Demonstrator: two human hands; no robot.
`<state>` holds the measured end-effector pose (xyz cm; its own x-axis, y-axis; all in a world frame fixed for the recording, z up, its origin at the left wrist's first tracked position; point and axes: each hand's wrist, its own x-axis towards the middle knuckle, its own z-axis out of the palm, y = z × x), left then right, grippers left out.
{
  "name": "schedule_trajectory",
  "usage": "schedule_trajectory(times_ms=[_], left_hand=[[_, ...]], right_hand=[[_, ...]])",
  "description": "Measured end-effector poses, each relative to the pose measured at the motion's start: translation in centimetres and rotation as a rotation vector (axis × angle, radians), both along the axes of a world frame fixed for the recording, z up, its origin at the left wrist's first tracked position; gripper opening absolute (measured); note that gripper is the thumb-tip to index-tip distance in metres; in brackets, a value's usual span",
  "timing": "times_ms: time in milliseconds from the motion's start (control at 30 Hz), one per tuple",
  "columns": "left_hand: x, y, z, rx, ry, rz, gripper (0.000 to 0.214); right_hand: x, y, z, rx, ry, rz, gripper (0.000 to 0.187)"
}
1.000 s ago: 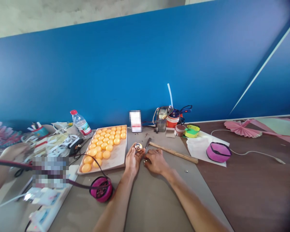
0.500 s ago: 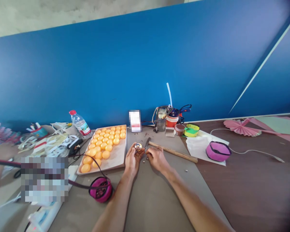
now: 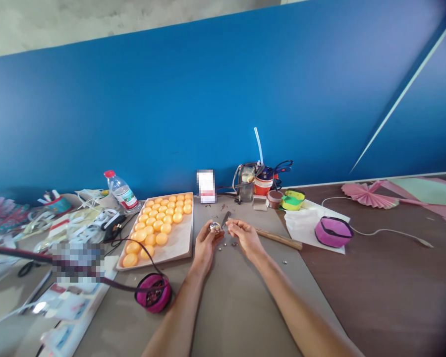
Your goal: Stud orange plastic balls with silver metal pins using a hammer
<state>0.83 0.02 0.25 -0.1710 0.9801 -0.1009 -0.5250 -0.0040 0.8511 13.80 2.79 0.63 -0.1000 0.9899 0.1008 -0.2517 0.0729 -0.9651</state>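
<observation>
My left hand (image 3: 205,244) is closed around a small shiny round metallic piece (image 3: 215,227), held just above the grey mat (image 3: 238,307). Close beside it, my right hand (image 3: 246,237) has thumb and forefinger pinched together; whatever sits between those fingertips is too small to make out. A hammer with a wooden handle (image 3: 282,240) lies behind my right hand, which partly covers it. Several tiny silvery bits (image 3: 234,244) are scattered on the mat below my hands, and one more bit (image 3: 285,262) lies farther right.
To the left stands a shallow tray (image 3: 184,238) with several orange balls. A magenta pouch (image 3: 153,292) holds small dark pieces, and a dark strap (image 3: 122,285) crosses above it. At right are a purple pouch (image 3: 333,232), white paper (image 3: 297,223) and a cable (image 3: 390,233).
My right hand has lifted off the mat and shifted slightly right, uncovering more silvery bits. My left hand has tilted the round piece. Another person's arm at the far left has gone from view.
</observation>
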Motion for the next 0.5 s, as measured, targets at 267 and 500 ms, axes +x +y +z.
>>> schedule_trajectory(times_ms=[267, 500], left_hand=[[0.24, -0.08, -0.36, 0.033, 0.131, -0.013, 0.046], [0.20, -0.18, -0.55, 0.024, 0.233, -0.039, 0.044]], right_hand=[[-0.13, -0.07, 0.16, -0.026, -0.041, 0.059, 0.018], [0.18, -0.01, 0.41, 0.051, -0.217, 0.048, 0.014]])
